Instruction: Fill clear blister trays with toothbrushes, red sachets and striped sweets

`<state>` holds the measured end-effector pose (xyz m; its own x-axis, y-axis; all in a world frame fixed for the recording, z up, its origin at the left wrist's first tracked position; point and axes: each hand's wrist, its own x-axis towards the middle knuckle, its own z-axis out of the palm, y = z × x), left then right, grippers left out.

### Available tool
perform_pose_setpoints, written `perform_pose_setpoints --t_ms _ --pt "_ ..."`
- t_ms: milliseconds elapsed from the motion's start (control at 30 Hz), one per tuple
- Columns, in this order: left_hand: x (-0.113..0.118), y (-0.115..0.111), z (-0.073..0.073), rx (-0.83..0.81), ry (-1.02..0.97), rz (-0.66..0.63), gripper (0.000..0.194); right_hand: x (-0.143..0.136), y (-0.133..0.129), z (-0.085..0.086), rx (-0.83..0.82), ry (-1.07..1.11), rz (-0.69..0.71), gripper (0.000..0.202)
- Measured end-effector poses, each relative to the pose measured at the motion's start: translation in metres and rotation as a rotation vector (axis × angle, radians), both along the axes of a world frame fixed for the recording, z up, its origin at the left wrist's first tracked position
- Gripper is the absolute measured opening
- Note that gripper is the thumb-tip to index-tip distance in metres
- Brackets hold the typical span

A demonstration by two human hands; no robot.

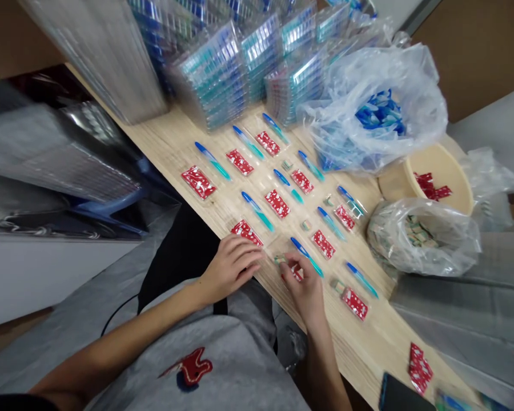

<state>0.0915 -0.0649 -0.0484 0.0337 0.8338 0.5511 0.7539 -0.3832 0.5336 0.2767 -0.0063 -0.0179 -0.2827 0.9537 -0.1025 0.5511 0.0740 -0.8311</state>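
My left hand [235,262] rests at the table's near edge, fingers stretched out and holding nothing, beside a red white-patterned packet [247,231] that it partly overlaps. My right hand [304,282] pinches a small beige-green packet [280,260] between thumb and fingers, low over a clear tray. Under that hand another red packet [297,273] is partly hidden, and a slim blue-and-teal stick-shaped item [307,257] lies just beyond. Similar sets of a red packet [323,244] and a blue-and-teal item [331,223] lie in rows across the wooden table [364,354]; some include a beige-green packet [337,285].
Stacked filled clear packs [214,74] and a tall stack of clear trays [111,57] stand at the back. On the right are a plastic bag of blue items [381,114], a cream tub [454,171] and a bag of beige-green packets [424,237]. A dark phone [402,394] lies front right.
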Motion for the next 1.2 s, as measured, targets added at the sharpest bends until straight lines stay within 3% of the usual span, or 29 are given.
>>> perform_pose_setpoints --t_ms 200,400,700,1200 --pt "0.005 0.007 -0.001 -0.065 0.06 0.04 0.014 -0.007 -0.005 -0.007 0.22 -0.214 0.108 0.014" --pt "0.011 0.014 -0.003 -0.034 0.175 0.032 0.013 -0.012 -0.001 0.004 0.241 -0.316 0.211 0.012" --pt "0.018 0.019 -0.004 -0.014 0.233 0.022 0.009 -0.017 -0.018 0.0 0.292 -0.408 0.1 0.017" --pt "0.021 0.018 -0.008 -0.002 0.288 0.02 0.009 -0.015 -0.012 -0.007 0.44 -0.653 0.186 0.016"
